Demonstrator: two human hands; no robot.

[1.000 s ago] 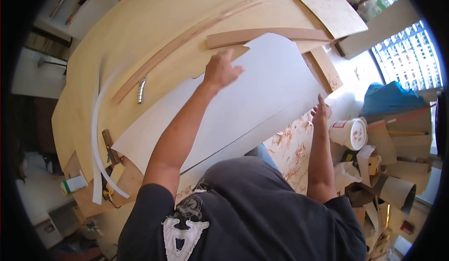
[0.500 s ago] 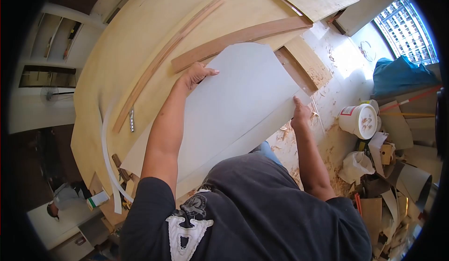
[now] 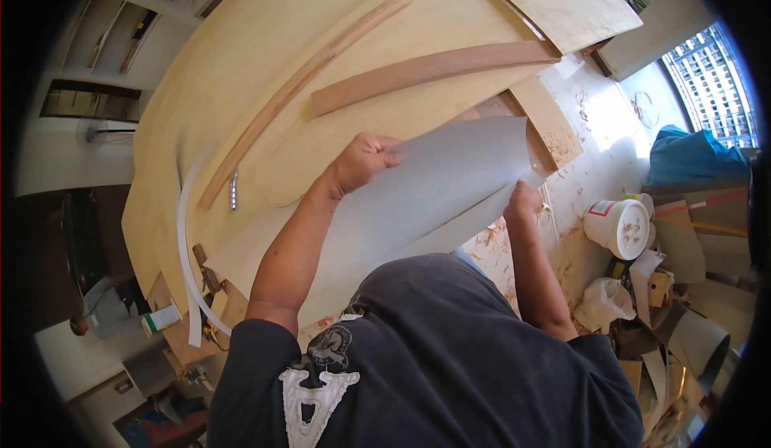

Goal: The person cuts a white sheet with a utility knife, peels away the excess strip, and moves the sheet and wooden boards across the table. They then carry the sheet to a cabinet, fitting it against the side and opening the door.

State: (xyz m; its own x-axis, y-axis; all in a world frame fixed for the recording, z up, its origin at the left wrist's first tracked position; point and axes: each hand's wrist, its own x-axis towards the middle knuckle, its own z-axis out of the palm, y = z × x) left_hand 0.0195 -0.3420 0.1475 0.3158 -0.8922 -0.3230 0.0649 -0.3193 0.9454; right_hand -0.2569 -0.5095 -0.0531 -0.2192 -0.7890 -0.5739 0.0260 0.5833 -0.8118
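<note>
A large white flexible sheet [image 3: 385,199] is held up in front of my body, over the front edge of the wooden work surface. My left hand [image 3: 365,161] pinches its upper left edge. At the right end, my right hand [image 3: 525,199] grips the sheet, fingers closed. A fold or slit runs lengthwise near the sheet's lower side. Beyond it, a curved wooden strip [image 3: 434,73] lies on the plywood [image 3: 265,38], with a longer narrow strip [image 3: 305,94] to its left.
A small metal tool [image 3: 233,191] and a curled white band [image 3: 184,231] lie at the left. On the right stand a white bucket [image 3: 617,228], a blue bag [image 3: 692,157] and piled scraps [image 3: 699,335]. Wood shavings cover parts of the floor.
My left hand has moved right and toward my body, lowering and tilting the sheet's far edge. More of the curved strip shows. My right hand has shifted slightly right and lower.
</note>
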